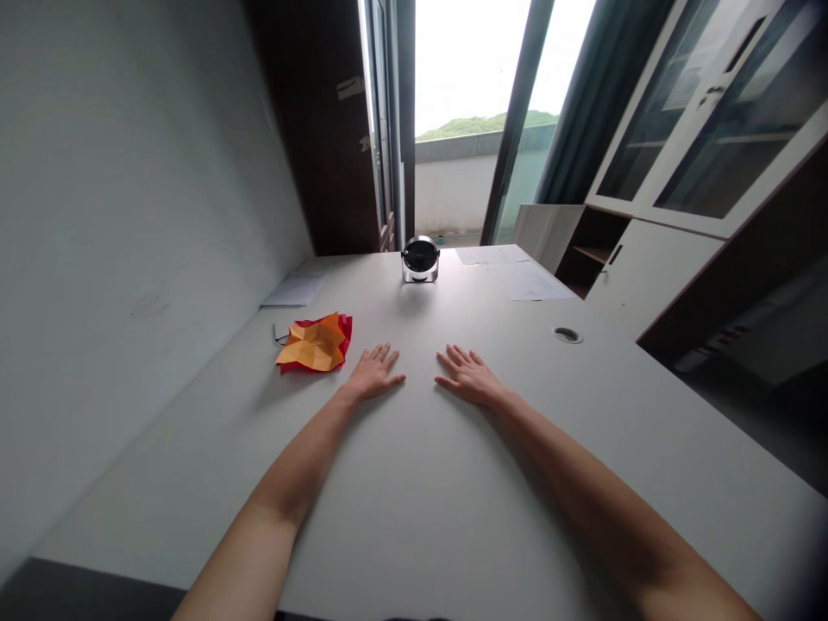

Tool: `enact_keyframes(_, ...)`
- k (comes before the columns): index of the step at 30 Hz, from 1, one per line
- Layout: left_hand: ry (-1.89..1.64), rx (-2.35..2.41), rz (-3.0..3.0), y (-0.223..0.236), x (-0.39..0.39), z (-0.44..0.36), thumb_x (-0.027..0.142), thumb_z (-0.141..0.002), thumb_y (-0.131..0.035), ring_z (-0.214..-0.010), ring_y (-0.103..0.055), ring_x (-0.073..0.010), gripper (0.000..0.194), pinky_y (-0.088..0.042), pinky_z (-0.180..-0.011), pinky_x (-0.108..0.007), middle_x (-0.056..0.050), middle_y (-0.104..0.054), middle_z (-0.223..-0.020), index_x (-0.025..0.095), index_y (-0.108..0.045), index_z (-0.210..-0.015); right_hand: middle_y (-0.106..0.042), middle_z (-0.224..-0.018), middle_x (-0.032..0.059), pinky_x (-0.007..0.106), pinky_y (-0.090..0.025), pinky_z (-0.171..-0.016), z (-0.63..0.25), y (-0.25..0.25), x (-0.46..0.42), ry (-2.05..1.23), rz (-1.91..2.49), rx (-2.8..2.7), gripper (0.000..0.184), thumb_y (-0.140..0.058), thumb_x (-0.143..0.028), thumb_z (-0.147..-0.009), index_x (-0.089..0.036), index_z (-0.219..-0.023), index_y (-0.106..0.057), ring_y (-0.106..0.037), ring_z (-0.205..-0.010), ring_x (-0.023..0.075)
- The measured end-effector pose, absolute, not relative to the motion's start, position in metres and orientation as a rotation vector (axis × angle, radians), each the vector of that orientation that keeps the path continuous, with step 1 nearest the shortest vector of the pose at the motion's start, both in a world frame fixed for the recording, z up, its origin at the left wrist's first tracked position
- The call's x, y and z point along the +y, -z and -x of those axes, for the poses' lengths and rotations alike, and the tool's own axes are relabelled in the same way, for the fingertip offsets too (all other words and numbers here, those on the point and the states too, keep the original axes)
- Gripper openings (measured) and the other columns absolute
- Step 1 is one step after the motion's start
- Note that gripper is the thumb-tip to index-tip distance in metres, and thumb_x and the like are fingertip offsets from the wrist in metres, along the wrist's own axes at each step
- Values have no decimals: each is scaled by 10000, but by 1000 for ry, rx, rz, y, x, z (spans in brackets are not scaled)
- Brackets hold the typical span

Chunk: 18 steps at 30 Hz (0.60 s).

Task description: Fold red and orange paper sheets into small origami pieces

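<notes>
My left hand lies palm down on the white table, fingers spread, holding nothing. Across a gap from it, my right hand rests flat in the same way, also with nothing in it. Just left of my left hand is a creased sheet of orange paper. Beneath it, red paper shows at the edges. A thin dark wire-like item pokes out at their left side; the rest of it is hidden.
A round black device in a silver stand stands at the table's far end. Paper sheets lie at the far left and far right. A cable hole is on the right. A wall borders the left; cabinets stand right.
</notes>
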<state>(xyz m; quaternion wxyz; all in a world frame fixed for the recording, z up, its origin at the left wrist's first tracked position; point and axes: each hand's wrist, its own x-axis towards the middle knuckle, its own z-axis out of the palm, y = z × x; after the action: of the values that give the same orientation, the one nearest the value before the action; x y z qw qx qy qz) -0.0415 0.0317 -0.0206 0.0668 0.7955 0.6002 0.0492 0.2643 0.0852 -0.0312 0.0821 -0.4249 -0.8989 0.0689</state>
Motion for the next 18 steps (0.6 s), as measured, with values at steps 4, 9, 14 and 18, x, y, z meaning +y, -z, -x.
enact_keyframes(4,-268,1853,-2418,13,26,37,652,-928,-397,-1502,-236,-291,673,-172,-1223,-492,-41,-292,-1628,309,-396,-1507,-215,-1641,81,510,-121,-1230,-265,30,84,-192,1279,-2679,800,-302,-762,-920,-286,-1562,-334,-167,-1520,303)
enact_keyframes(9,-763,2283,-2208,-11,19,54,403,-987,-381,-1303,-465,-315,409,-331,-1129,-485,-121,-552,-1379,224,-603,-1279,-275,-1622,86,511,-174,-1218,-269,29,86,-192,1249,-2672,694,-342,-678,-958,-286,-1527,-408,-226,-1506,298)
enact_keyframes(14,-808,2743,-1681,-16,18,98,397,-923,-506,-1229,-506,-381,332,-417,-996,-531,-186,-574,-1251,202,-595,-1177,-317,-1605,86,514,-206,-1208,-271,31,88,-202,1221,-2647,631,-370,-623,-972,-285,-1499,-451,-256,-1497,289)
enact_keyframes(18,-734,2721,-1451,-7,19,118,416,-935,-490,-1169,-563,-359,306,-445,-953,-499,-178,-596,-1212,211,-582,-1142,-352,-1590,85,502,-217,-1206,-271,32,89,-188,1214,-2633,608,-375,-608,-975,-281,-1478,-475,-279,-1489,272)
